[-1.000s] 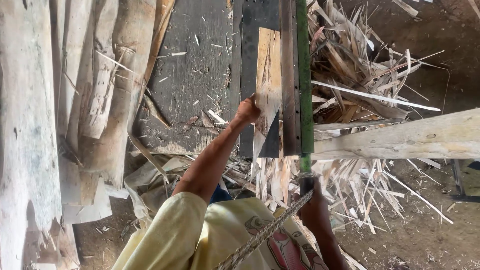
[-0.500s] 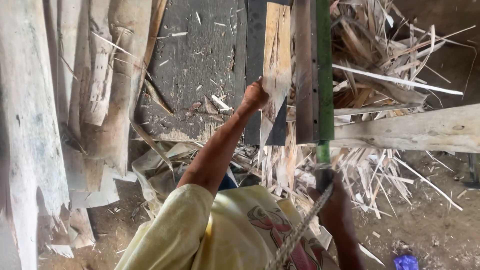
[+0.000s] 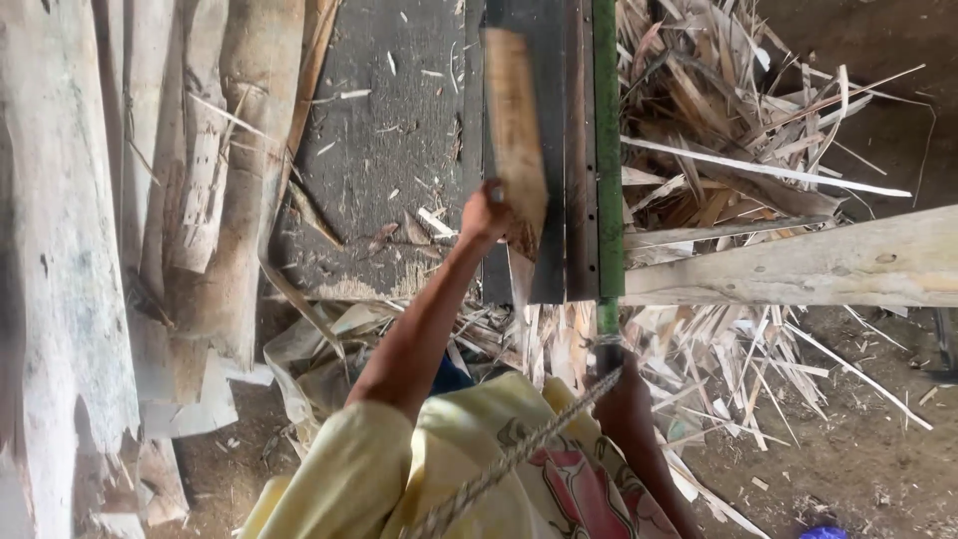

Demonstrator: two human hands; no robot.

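Both hands outstretched: left on wood strip, right on lever handle

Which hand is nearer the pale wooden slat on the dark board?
Left. The left hand grips the wooden slat at its near end on the dark board. The right hand is lower, apart from the slat, on the handle below the green bar.

Rough pale wood slab, matt dark metal blade — green-painted lever, coarse twisted rope
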